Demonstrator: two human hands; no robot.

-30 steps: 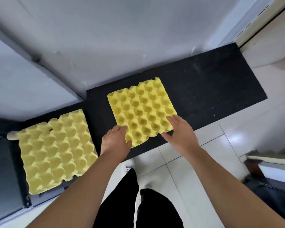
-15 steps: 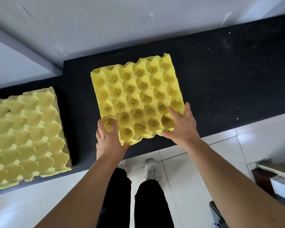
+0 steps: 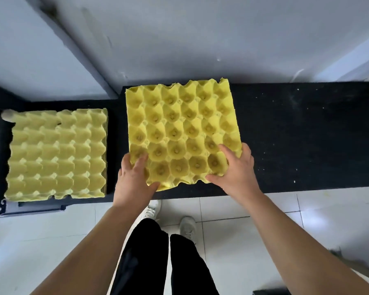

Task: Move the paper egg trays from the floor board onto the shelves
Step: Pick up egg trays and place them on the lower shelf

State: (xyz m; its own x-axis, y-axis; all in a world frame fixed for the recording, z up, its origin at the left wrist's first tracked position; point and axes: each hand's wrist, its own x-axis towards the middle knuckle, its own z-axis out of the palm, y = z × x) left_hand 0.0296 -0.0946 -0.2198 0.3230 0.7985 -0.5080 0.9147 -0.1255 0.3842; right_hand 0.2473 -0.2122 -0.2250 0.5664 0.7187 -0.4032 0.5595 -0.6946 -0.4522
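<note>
Our grip is two-handed and holds the yellow egg tray (image 3: 183,133). The left hand (image 3: 134,179) pinches its near left corner and the right hand (image 3: 237,173) its near right corner. Fingers lie over the cups and thumbs are tucked along the near edge.

Largest in view is the black floor board (image 3: 296,141), which lies along the foot of the wall (image 3: 200,39) with the tiled floor (image 3: 232,218) on our side. Its right half is bare apart from pale specks. To the left, on a lower dark surface, lies the other tray (image 3: 58,154), well apart from both hands. It may be several trays nested together. We cannot tell whether that surface is one of the shelves.

The held tray hangs over the left part of the board, cups facing up. We judge it to be off the board, because its far edge overlaps the base of the wall. It stretches away from the grip, so nearly all its weight lies beyond our fingers (image 3: 224,150). That is probably why we hold both corners: moulded paper is light but floppy, and one hand would let it sag or twist.

The lift seems to be under way and the carry to the shelves is yet to come. Our shoes (image 3: 186,225) stand close to the board's edge.
</note>
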